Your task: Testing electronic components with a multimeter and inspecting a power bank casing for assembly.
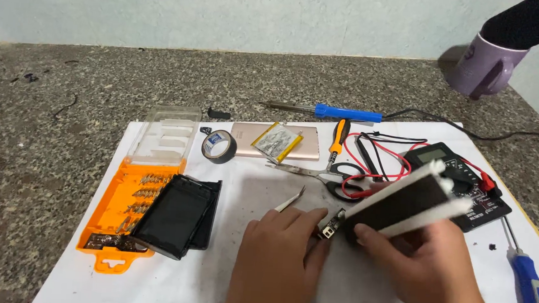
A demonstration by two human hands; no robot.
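My left hand [279,255] rests on the white sheet [168,279] and grips silver tweezers [289,201], their tips pointing up and away. Its fingers also touch a small circuit board [332,224] at the end of a black and white flat case [407,200]. My right hand [427,267] holds that case from below, tilted up to the right. The board sits between my two hands.
An orange bit set [130,208] with a clear lid holds a black phone shell [177,214] at the left. Behind lie a tape roll [219,146], a pink phone back with a battery [276,141], scissors [333,174], a soldering iron [340,112], a multimeter [461,176] and a blue screwdriver [532,292]. A hair dryer [500,47] stands at the far right.
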